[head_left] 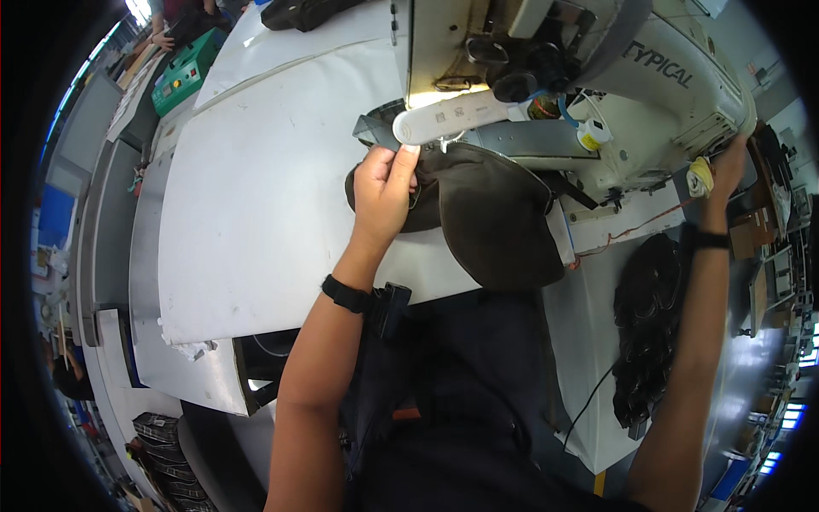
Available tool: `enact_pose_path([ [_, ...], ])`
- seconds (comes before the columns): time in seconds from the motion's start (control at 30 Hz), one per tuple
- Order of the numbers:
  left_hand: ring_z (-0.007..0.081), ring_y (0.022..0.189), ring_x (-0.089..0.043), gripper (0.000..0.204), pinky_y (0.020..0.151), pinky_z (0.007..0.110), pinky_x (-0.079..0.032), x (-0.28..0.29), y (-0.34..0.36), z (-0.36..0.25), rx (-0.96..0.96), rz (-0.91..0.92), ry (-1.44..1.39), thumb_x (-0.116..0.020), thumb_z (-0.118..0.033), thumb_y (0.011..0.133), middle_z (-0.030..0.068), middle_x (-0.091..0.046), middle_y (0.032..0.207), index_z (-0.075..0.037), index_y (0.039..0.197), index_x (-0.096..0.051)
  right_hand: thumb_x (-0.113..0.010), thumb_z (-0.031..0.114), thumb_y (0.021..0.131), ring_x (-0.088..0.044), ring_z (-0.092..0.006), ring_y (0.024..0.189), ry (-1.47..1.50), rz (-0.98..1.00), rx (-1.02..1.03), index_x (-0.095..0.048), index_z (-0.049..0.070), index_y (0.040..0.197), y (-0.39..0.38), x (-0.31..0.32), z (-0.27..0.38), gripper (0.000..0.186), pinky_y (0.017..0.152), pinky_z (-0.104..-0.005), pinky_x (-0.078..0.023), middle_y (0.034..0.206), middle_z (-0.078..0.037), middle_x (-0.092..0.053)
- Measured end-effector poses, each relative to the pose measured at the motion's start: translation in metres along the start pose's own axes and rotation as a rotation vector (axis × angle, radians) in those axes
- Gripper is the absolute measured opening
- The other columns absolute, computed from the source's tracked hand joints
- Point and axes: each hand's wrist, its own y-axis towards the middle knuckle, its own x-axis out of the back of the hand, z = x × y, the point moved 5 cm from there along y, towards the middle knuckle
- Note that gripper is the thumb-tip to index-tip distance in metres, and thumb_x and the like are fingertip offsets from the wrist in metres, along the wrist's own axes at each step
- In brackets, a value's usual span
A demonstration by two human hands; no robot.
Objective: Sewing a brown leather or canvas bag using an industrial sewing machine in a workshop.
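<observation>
A dark brown fabric piece [503,218], shaped like a small bag or pouch with a zipper along its edge, hangs around the narrow arm [537,136] of a sewing machine [682,94]. My left hand [382,192] pinches its left side, thumb pointing up, just below a white oblong lamp cover [452,118]. Far to the right, my right hand [728,171] reaches up to the end of the sewing machine. Its fingers go behind the machine's edge and are hidden. A yellow bundle of thread or cloth [699,177] is beside that hand.
A white worktable [256,196] spreads to the left. Behind it is a green control box [188,72]; another person's hand [162,40] shows at the far left. A reddish cord [631,230] runs along the machine base. Dark bundled pieces [648,333] hang or lie at the right.
</observation>
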Motion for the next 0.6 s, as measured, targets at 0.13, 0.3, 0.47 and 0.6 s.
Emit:
enact_pose_path([
  [0.13,0.0088,0.064,-0.053,0.037,0.061,0.024,-0.043,-0.001,-0.003,-0.004,0.038,0.007,0.029,-0.062,-0.031,0.107,0.002,-0.06,0.069,-0.003,0.083,-0.063,-0.038,0.058,0.109,-0.058,-0.0309,0.134,0.001,0.122,-0.201,-0.063,-0.002,0.139,-0.001,0.021,-0.025,0.071,0.115,-0.0389,-0.038,0.137,-0.023,-0.065],
  [0.3,0.0084,0.059,-0.05,0.042,0.058,0.025,-0.041,-0.007,-0.002,-0.006,0.016,-0.095,0.041,-0.06,-0.033,0.108,0.0012,-0.057,0.064,-0.005,0.076,-0.059,-0.045,0.061,0.105,-0.061,-0.03,0.129,-0.195,0.234,0.242,-0.068,-0.001,0.133,0.114,0.003,0.059,0.072,0.113,-0.0355,-0.04,0.136,-0.023,-0.065],
  [0.47,0.0066,0.058,-0.046,0.042,0.055,0.026,-0.038,-0.012,-0.001,-0.011,-0.108,-0.192,0.141,-0.058,-0.03,0.108,-0.0009,-0.054,0.063,-0.006,0.074,-0.058,-0.057,0.066,0.097,-0.067,-0.0222,0.111,-0.11,0.128,0.001,-0.073,0.0,0.127,0.073,0.0,0.059,0.074,0.1,-0.0327,-0.048,0.124,-0.019,-0.072],
  [0.6,0.0166,0.078,-0.061,0.026,0.072,0.034,-0.05,-0.008,-0.001,-0.017,-0.1,-0.131,0.286,-0.055,-0.013,0.105,0.0104,-0.071,0.087,0.007,0.115,-0.068,-0.054,0.064,0.1,-0.069,-0.0219,0.097,-0.001,0.048,0.077,-0.072,-0.003,0.126,0.038,0.011,0.045,0.074,0.089,-0.0337,-0.053,0.11,-0.016,-0.075],
])
